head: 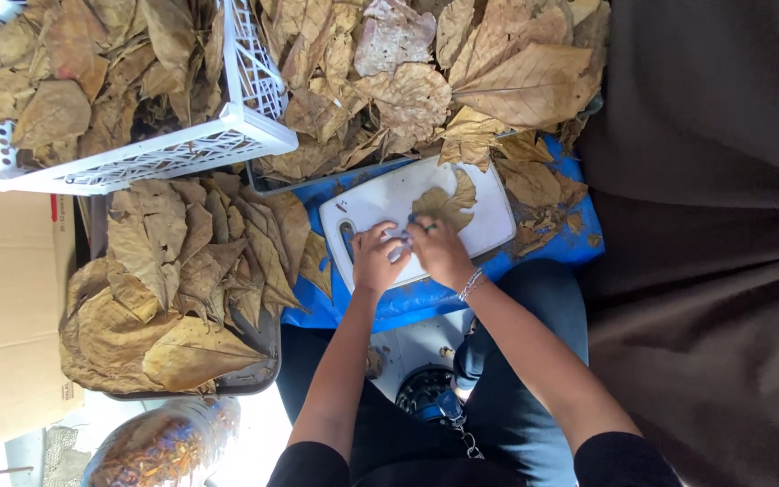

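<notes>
A heap of big dry brown leaves (426, 81) fills the space ahead of me, more of them packed in a white plastic crate (182, 149) and a dark tray (259, 374) at my left. On the blue cloth (407, 302) over my lap sits a white cutting board (380, 203), and one leaf (444, 206) lies flat on it. My left hand (376, 257) presses down beside it, fingers curled. My right hand (439, 251) is closed around something small at the leaf's near edge; I cannot tell what. To do this well, I judge I should keep the brittle leaf pinned flat and work slowly so it does not crack.
</notes>
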